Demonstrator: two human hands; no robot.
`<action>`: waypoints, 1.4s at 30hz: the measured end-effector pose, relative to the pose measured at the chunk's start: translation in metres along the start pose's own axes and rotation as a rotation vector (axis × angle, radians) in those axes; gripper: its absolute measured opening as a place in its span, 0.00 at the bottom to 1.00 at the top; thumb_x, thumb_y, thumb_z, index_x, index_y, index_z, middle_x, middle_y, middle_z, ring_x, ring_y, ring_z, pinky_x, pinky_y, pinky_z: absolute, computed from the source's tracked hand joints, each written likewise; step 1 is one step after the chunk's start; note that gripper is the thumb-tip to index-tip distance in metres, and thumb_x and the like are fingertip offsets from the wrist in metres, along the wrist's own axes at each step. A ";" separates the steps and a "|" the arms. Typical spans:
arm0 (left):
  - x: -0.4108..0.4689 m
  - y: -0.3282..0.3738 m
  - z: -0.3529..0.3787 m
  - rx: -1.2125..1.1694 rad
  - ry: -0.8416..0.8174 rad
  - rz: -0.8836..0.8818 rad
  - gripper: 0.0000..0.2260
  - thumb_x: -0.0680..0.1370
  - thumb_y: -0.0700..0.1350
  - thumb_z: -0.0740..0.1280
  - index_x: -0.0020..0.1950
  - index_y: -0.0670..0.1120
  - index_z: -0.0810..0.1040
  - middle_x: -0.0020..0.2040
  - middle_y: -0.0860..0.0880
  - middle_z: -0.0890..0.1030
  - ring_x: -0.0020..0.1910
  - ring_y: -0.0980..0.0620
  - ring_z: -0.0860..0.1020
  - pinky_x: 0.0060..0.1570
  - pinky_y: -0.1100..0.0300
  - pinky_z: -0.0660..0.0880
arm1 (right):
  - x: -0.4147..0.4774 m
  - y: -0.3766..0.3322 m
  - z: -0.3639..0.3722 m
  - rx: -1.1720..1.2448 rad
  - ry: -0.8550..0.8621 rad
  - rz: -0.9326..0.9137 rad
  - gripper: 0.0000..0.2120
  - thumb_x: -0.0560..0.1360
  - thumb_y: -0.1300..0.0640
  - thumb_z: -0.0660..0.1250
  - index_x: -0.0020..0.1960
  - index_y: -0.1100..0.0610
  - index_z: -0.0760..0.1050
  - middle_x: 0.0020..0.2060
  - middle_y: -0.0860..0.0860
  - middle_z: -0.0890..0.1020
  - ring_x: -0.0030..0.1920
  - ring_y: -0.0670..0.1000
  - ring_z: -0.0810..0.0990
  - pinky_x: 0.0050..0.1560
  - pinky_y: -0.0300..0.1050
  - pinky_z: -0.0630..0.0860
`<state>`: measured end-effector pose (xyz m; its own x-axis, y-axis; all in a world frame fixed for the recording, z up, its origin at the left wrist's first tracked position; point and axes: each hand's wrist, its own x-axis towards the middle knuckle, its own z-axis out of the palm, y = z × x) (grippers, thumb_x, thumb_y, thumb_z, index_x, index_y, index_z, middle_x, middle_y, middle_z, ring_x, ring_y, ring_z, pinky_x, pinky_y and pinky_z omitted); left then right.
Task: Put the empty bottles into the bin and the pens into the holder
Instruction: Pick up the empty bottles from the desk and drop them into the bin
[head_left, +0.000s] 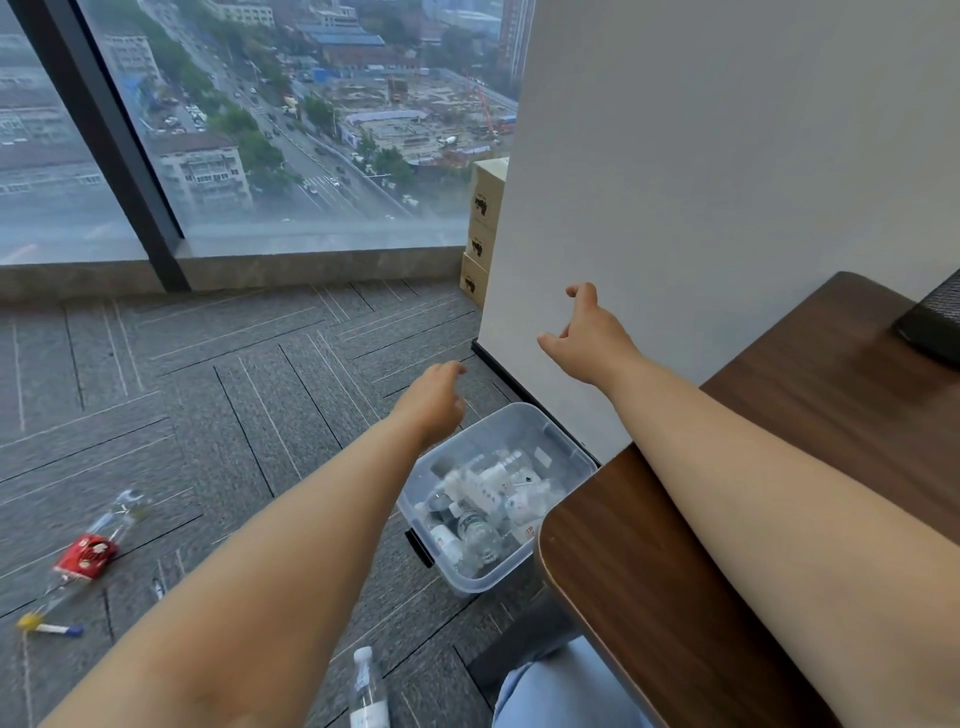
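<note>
A clear plastic bin (558, 434) stands on the carpet beside the desk, holding several empty bottles (478, 519). My left hand (434, 397) hovers above the bin's far left corner, fingers loosely curled, holding nothing. My right hand (587, 332) is raised in front of the white wall, fingers apart and empty. Two clear bottles lie on the floor: one with a red label (91, 551) at the left, one with a white cap (366, 686) near my legs. A pen with blue and yellow ends (49, 627) lies at the far left. The holder's mesh corner (932, 322) shows at the right edge.
A dark wooden desk (675, 597) fills the lower right, under my right forearm. A white partition wall (727, 182) rises behind the bin. Cardboard boxes (480, 234) are stacked by the window. A small pale object (157, 590) lies on the carpet.
</note>
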<state>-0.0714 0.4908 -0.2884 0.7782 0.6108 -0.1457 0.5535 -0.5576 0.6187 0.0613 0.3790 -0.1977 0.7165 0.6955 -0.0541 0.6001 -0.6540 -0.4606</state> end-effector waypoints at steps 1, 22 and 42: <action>-0.001 0.000 -0.002 0.000 0.010 0.011 0.19 0.79 0.37 0.57 0.70 0.43 0.67 0.69 0.43 0.71 0.66 0.45 0.71 0.65 0.52 0.69 | 0.000 0.000 0.000 0.001 -0.003 0.000 0.30 0.76 0.53 0.62 0.72 0.58 0.52 0.55 0.60 0.78 0.54 0.59 0.77 0.54 0.53 0.75; -0.050 0.100 -0.055 0.058 0.306 0.215 0.10 0.78 0.41 0.59 0.52 0.45 0.79 0.51 0.48 0.81 0.45 0.51 0.77 0.49 0.53 0.77 | -0.045 0.008 -0.045 -0.036 0.044 -0.107 0.16 0.76 0.54 0.61 0.62 0.56 0.71 0.57 0.54 0.78 0.55 0.55 0.77 0.48 0.45 0.72; -0.108 0.368 0.103 0.061 0.138 0.681 0.10 0.77 0.41 0.61 0.54 0.46 0.78 0.55 0.48 0.78 0.52 0.49 0.77 0.52 0.57 0.73 | -0.215 0.260 -0.210 -0.033 0.451 0.219 0.07 0.75 0.54 0.61 0.50 0.53 0.76 0.49 0.51 0.81 0.50 0.53 0.78 0.47 0.48 0.76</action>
<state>0.0788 0.1617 -0.1245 0.9155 0.1775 0.3611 -0.0256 -0.8699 0.4926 0.1381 -0.0027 -0.1196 0.9049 0.3479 0.2453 0.4242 -0.7846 -0.4522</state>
